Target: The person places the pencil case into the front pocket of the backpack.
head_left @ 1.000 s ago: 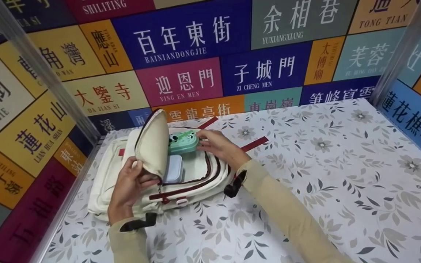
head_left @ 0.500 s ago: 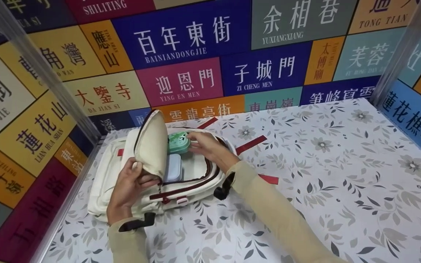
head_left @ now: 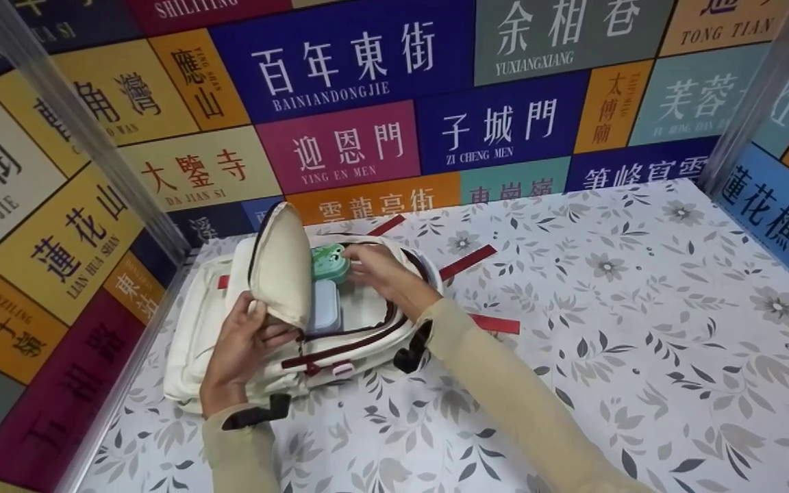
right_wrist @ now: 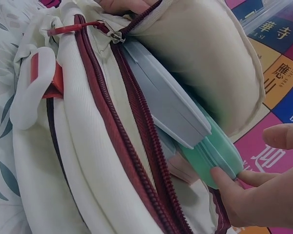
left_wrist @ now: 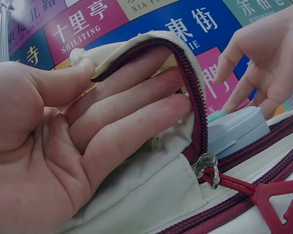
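Observation:
A cream backpack point(head_left: 206, 335) with dark red zips lies on the table, its front compartment unzipped. My left hand point(head_left: 240, 346) holds the raised flap point(head_left: 283, 274) by its edge, thumb outside and fingers inside, as the left wrist view shows. Inside the compartment sits a pale blue case point(head_left: 326, 306). Beside it, partly behind the flap, is a mint green zip case point(right_wrist: 219, 151) with a panda print. My right hand point(head_left: 384, 270) touches the outer end of the green case with its fingertips, and the right wrist view shows a gap between the upper digit and the case.
Red straps point(head_left: 468, 261) stick out beyond the backpack's far right side. A red zip pull point(left_wrist: 278, 204) hangs by the opening. Walls covered in coloured signs point(head_left: 346, 154) stand behind and left of the floral tabletop point(head_left: 607, 329).
My right hand has moved left, and the green case has slid left and deeper into the compartment behind the flap. The left hand keeps holding the flap in place.

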`<state>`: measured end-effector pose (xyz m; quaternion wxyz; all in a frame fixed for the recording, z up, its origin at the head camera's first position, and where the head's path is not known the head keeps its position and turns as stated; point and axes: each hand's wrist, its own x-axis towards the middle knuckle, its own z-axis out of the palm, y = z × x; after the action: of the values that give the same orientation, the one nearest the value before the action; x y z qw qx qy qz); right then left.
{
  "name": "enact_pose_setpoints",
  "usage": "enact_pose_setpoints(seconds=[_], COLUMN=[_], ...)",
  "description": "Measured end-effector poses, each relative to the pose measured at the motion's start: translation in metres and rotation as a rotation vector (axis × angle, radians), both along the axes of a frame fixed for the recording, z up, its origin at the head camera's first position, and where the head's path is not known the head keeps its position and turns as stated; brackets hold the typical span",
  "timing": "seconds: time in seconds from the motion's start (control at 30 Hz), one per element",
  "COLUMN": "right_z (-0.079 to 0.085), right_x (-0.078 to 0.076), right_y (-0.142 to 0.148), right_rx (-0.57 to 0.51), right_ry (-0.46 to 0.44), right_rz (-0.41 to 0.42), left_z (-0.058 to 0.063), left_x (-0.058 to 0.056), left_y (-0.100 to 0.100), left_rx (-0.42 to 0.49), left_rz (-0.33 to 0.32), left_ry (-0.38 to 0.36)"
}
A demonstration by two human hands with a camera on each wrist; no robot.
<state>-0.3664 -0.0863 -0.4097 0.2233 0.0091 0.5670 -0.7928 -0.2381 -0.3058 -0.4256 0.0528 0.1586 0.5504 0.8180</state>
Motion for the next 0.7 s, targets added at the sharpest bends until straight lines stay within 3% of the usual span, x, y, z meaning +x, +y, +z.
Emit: enact_pose_setpoints(seconds=[0.17,0.43,0.7], right_z=[-0.002,-0.005,-0.010], right_x=[0.000,-0.001,0.000], right_y=[0.002,0.008,0.016], right_rx=[-0.014,-0.041,-0.081], right_ry=[-0.028,-0.049,-0.053], right_rz=[0.022,0.039,0.094], left_z=[0.000,-0.001,0.001], left_x=[0.000,-0.002,-0.001], left_y=[0.000,-0.002,-0.003], left_rx=[0.001,0.047,0.031], left_rz=[0.013,-0.059,-0.070], left_ry=[-0.018,0.007,-0.020])
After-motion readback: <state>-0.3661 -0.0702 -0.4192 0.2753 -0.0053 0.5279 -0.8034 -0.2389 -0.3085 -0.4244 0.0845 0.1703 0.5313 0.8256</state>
